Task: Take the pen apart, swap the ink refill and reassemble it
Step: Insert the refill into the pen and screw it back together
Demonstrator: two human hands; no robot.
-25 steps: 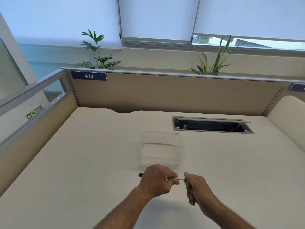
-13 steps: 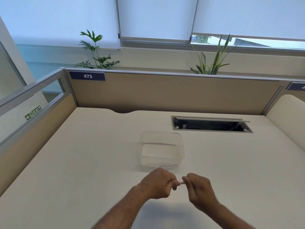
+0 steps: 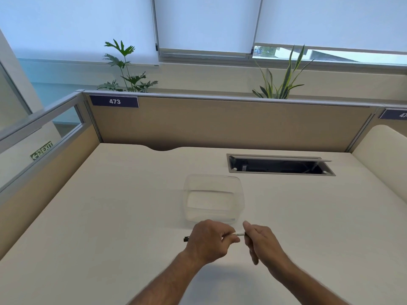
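Both my hands hold the pen (image 3: 234, 235) low in the frame's centre, above the table (image 3: 110, 216): my left hand (image 3: 209, 239) wraps the barrel, my right hand (image 3: 261, 238) pinches the refill end, long axis running left-right between them.

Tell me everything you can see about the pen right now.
The pen lies roughly level above the desk, held between both hands. The left hand grips its body, a dark end poking out at left. A thin pale section with what looks like a spring spans the gap; the right hand pinches that end.
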